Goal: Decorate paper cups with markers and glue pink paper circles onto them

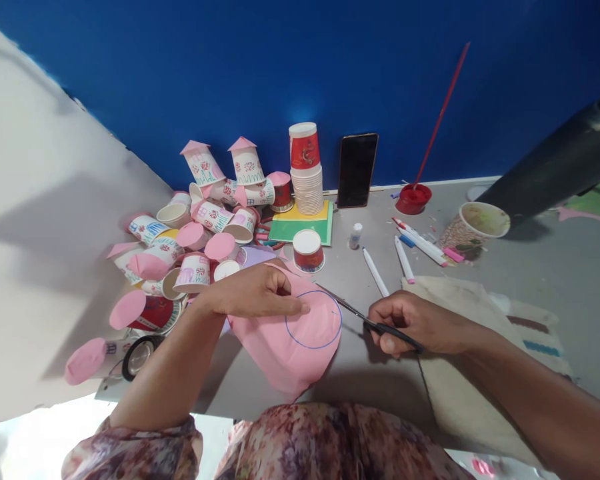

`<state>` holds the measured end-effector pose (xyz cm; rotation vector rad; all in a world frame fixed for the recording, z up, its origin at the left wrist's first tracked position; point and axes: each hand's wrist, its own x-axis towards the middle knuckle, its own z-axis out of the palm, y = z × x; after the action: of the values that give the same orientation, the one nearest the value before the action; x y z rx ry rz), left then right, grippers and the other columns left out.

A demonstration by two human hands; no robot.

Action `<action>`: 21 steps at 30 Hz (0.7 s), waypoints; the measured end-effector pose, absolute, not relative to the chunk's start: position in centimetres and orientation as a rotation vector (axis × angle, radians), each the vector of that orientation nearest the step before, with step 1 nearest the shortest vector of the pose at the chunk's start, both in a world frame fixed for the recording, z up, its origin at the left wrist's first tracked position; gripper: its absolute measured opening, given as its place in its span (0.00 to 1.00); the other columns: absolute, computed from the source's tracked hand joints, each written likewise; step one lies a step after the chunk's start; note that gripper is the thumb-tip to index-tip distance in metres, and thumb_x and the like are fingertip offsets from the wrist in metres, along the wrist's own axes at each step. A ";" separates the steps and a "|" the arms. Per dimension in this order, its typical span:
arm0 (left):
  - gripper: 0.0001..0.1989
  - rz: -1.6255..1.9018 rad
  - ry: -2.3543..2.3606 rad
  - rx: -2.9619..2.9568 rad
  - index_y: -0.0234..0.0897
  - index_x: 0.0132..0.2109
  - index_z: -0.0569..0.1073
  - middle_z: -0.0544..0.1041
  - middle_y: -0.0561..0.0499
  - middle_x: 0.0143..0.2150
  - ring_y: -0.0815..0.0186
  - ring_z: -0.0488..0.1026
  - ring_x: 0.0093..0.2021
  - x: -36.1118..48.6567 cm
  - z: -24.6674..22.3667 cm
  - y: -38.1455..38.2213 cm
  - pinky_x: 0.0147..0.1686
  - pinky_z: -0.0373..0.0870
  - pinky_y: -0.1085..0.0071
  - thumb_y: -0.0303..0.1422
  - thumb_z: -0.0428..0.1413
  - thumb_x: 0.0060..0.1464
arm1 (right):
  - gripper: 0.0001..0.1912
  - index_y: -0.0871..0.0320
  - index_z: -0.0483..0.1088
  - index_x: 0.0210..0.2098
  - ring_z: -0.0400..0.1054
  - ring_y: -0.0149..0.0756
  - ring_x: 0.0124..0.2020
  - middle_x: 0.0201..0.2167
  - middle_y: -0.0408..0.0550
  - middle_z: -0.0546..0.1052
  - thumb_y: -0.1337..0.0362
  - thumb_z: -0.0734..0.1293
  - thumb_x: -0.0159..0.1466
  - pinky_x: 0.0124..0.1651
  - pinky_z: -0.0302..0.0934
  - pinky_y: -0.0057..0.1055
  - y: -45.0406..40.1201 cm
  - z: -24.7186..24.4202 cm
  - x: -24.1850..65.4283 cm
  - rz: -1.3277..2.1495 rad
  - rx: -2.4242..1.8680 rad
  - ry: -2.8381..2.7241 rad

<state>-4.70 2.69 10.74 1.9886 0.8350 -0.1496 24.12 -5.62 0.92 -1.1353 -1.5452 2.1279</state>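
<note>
A pink sheet (280, 347) with a circle drawn on it in blue lies in front of me, partly over the table's front edge. My left hand (265, 291) grips the sheet, its thumb resting inside the circle's left part. Black-handled scissors (349, 308) are in my right hand (405, 320), fingers wrapped round the handles. Their blades point left, with the tips close to the circle's upper right edge. A red paper cup (309, 251) stands upside down just behind the sheet.
Decorated paper cups (213, 217) with pink tops are piled at the left. Behind stand a cup stack (307, 167) and a phone (358, 171). Markers (375, 272), a red pot (413, 199), a patterned cup (475, 227) and a beige cloth (460, 373) are at the right.
</note>
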 end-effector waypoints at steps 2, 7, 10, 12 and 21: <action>0.27 -0.156 0.844 1.977 0.39 0.20 0.52 0.49 0.58 0.19 0.74 0.46 0.21 -4.7 10.7 2.7 0.22 0.44 0.70 0.42 0.56 0.60 | 0.24 0.60 0.73 0.29 0.62 0.27 0.21 0.22 0.45 0.77 0.45 0.78 0.53 0.24 0.51 0.25 -5.6 0.9 24.1 2.130 -1.131 -1.554; 0.27 -0.165 0.843 1.975 0.39 0.20 0.52 0.49 0.58 0.19 0.74 0.46 0.21 -4.7 10.8 2.7 0.22 0.43 0.70 0.43 0.56 0.60 | 0.24 0.61 0.74 0.29 0.61 0.26 0.21 0.22 0.44 0.77 0.46 0.79 0.52 0.24 0.50 0.23 -5.7 1.0 24.1 2.120 -1.131 -1.547; 0.28 -0.162 0.830 1.985 0.39 0.20 0.51 0.49 0.58 0.19 0.74 0.46 0.21 -4.6 10.9 2.7 0.22 0.44 0.70 0.42 0.56 0.60 | 0.23 0.60 0.74 0.29 0.61 0.26 0.20 0.21 0.43 0.77 0.46 0.79 0.52 0.23 0.50 0.23 -5.6 1.0 24.1 2.130 -1.155 -1.545; 0.27 -0.183 0.841 1.979 0.39 0.20 0.52 0.49 0.58 0.19 0.74 0.47 0.21 -4.6 10.9 2.7 0.22 0.44 0.70 0.42 0.56 0.60 | 0.24 0.60 0.74 0.29 0.61 0.26 0.20 0.21 0.43 0.77 0.46 0.79 0.52 0.22 0.51 0.23 -5.6 1.0 24.0 2.136 -1.160 -1.538; 0.27 -0.223 0.844 1.929 0.39 0.20 0.54 0.51 0.58 0.18 0.75 0.48 0.21 -4.8 10.5 3.0 0.22 0.46 0.71 0.44 0.56 0.60 | 0.25 0.60 0.73 0.28 0.63 0.28 0.21 0.22 0.44 0.77 0.44 0.79 0.52 0.24 0.53 0.24 -5.5 1.0 24.1 2.124 -1.139 -1.541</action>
<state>-4.77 2.99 10.50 1.9286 0.8436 -0.2227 24.08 -5.53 0.97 -1.1394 -1.5414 2.1241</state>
